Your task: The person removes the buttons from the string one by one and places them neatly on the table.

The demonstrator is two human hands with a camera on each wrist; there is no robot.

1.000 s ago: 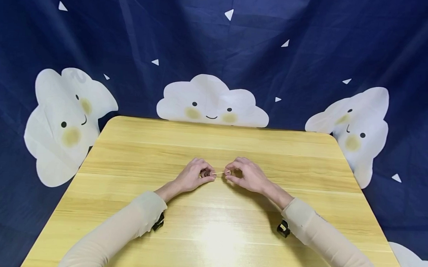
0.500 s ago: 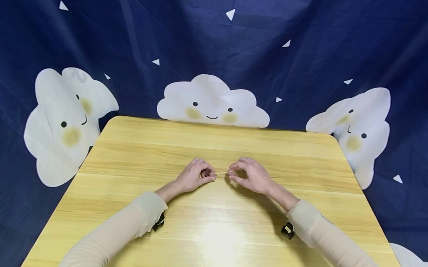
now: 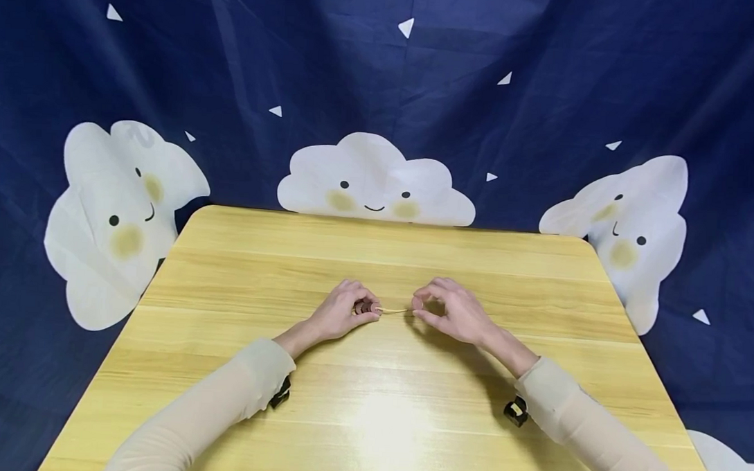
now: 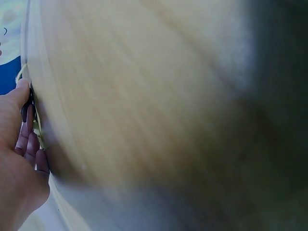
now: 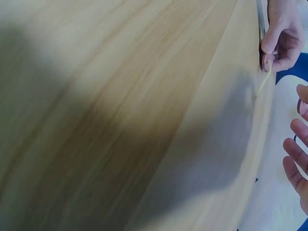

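Observation:
Near the middle of the table, my left hand (image 3: 340, 310) pinches a short row of brown round beads (image 3: 365, 307) between thumb and fingers. Out of this row a thin yellow string (image 3: 396, 312) trails slack to the right. My right hand (image 3: 458, 311) holds one flat, round, reddish-brown bead (image 3: 417, 303) between thumb and index finger, its other fingers curved. In the right wrist view the string (image 5: 263, 86) droops to the table, and the held bead (image 5: 302, 107) is apart from it. The left palm and fingers partly hide the row.
A wood-grain table (image 3: 372, 374) with rounded far corners lies under both hands. Behind it hangs a dark blue curtain (image 3: 382, 76) with white smiling clouds. Black devices are strapped at the left wrist (image 3: 280, 393) and right wrist (image 3: 516, 410).
My right hand has moved rightward with its bead, away from my left hand. The string, earlier taut up to that bead, now sags. My left hand has stayed in place.

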